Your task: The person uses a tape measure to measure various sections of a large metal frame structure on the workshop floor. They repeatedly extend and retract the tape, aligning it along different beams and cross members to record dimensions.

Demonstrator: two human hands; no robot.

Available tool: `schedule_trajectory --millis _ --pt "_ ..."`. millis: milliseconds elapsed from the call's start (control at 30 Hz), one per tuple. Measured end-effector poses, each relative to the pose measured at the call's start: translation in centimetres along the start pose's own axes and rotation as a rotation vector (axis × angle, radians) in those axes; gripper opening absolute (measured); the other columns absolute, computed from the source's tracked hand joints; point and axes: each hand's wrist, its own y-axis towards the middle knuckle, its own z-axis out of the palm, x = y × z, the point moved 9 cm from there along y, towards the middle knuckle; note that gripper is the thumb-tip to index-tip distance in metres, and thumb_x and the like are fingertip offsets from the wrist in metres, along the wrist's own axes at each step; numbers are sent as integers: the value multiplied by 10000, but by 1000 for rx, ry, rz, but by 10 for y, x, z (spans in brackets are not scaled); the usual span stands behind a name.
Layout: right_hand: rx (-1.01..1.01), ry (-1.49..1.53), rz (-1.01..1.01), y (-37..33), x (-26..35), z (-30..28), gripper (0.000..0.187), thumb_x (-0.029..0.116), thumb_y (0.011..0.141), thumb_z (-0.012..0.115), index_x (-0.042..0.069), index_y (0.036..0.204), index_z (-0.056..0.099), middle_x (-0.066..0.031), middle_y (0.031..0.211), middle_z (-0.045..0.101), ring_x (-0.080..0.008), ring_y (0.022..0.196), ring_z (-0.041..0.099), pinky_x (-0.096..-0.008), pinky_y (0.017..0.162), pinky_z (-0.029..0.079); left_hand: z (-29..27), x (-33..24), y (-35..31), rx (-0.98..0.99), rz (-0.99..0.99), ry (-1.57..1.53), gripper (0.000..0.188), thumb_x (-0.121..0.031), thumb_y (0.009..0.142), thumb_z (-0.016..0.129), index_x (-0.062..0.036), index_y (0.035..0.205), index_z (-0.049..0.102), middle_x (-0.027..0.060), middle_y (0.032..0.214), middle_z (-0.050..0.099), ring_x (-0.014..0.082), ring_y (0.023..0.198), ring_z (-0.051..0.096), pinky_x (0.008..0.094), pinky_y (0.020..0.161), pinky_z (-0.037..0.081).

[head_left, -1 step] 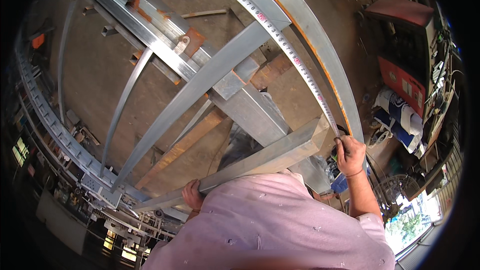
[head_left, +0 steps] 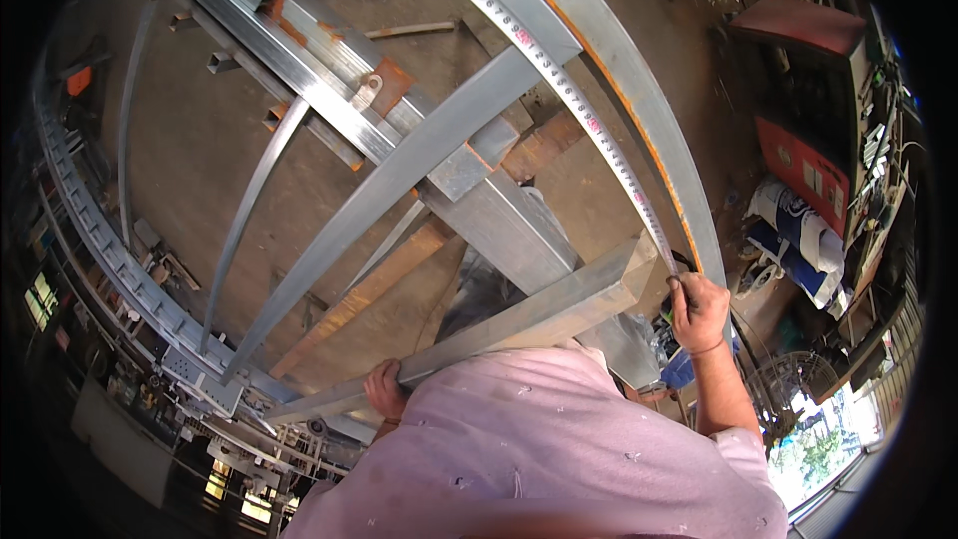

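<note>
A white tape measure blade (head_left: 562, 90) with dark and red markings stretches along the long grey steel beam (head_left: 654, 130), which has rust down one edge. At the beam's near right end my right hand (head_left: 699, 311) is closed on the blade, thumb and fingers pinching it. My left hand (head_left: 385, 389) is curled round the side of a square metal tube (head_left: 539, 314) that crosses right in front of my body. Part of that hand's palm is hidden by the tube and my shirt.
Steel crossbars (head_left: 399, 155) join the long beam to a rail (head_left: 110, 274) at far left. A rusty tube (head_left: 364, 291) and a thick galvanized section (head_left: 509, 225) lie between. At right stand a red and black machine (head_left: 803, 165), blue-white sacks (head_left: 798, 240) and a fan (head_left: 793, 374).
</note>
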Motion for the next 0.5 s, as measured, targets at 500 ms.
schedule_trajectory --millis 500 --pt "16 -48 -33 -7 -3 3 100 47 927 708 79 843 665 -97 655 643 -319 558 657 -407 523 500 5 5 -9 -52 5 26 334 -242 889 683 -134 1206 684 64 1205 714 307 1104 683 453 913 488"
